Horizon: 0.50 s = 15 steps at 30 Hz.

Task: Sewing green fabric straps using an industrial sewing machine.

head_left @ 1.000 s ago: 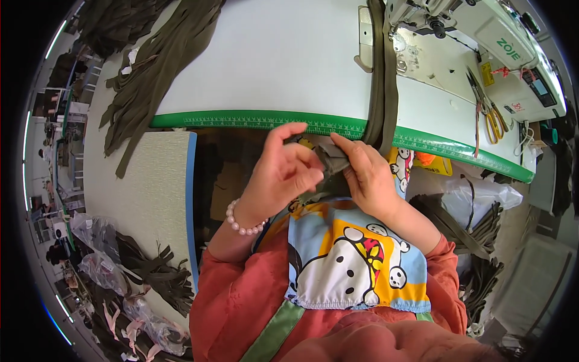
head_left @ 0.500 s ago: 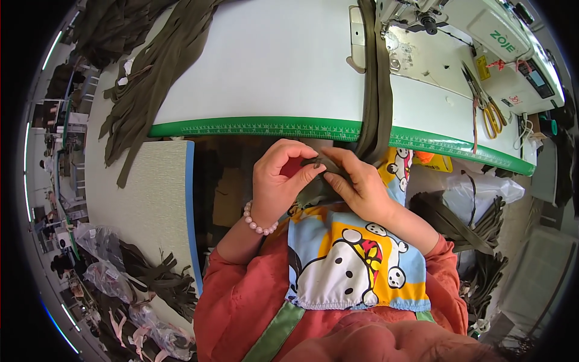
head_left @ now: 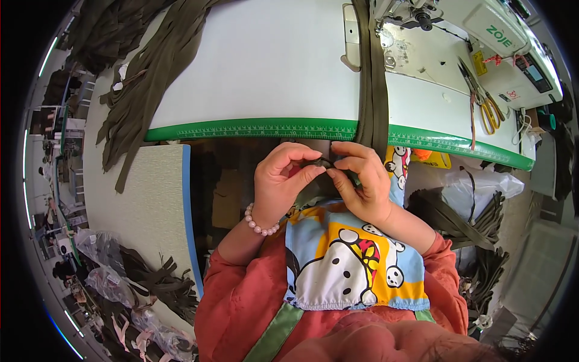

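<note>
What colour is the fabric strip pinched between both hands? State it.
Dark olive green: the long narrow fabric strip hangs over the table edge to the fingers, clearest in the head view.

Olive strip (head_left: 321, 161) mostly hidden between both hands (end unseen).

White sewing table (head_left: 271, 66) w/ green ruler strip along near edge. Olive strips (head_left: 151, 66) are piled at left corner; sewing machine (head_left: 482, 42) and scissors (head_left: 479, 99) are placed at right.
</note>
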Available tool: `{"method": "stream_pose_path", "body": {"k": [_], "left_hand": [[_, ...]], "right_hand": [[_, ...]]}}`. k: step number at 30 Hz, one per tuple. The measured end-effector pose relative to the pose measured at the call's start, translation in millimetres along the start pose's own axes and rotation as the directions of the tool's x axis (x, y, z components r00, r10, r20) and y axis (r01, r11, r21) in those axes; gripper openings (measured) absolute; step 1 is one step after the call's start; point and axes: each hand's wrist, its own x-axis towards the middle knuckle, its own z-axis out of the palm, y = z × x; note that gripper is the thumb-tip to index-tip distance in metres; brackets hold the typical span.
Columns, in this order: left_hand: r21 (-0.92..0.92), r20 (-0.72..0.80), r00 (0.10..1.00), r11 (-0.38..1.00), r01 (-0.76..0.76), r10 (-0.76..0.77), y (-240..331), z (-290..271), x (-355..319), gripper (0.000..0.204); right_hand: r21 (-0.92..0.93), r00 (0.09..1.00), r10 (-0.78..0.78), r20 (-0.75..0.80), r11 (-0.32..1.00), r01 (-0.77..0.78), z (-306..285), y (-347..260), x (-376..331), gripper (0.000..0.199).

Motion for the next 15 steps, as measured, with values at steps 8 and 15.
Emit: {"method": "stream_pose_path", "body": {"k": [8, 15], "left_hand": [[0.016, 0.002, 1.000, 0.999, -0.028, 0.028, -3.0, -3.0, 1.7, 0.020], [0.025, 0.054, 0.998, 1.000, -0.016, 0.015, -3.0, -7.4, 1.4, 0.022]], "right_hand": [[0.057, 0.984, 0.164, 0.063, 0.984, -0.168, 1.4, 1.5, 0.5, 0.018], [0.137, 0.977, 0.181, 0.110, 0.971, -0.196, 2.0, 3.6, 0.8, 0.016]]}}
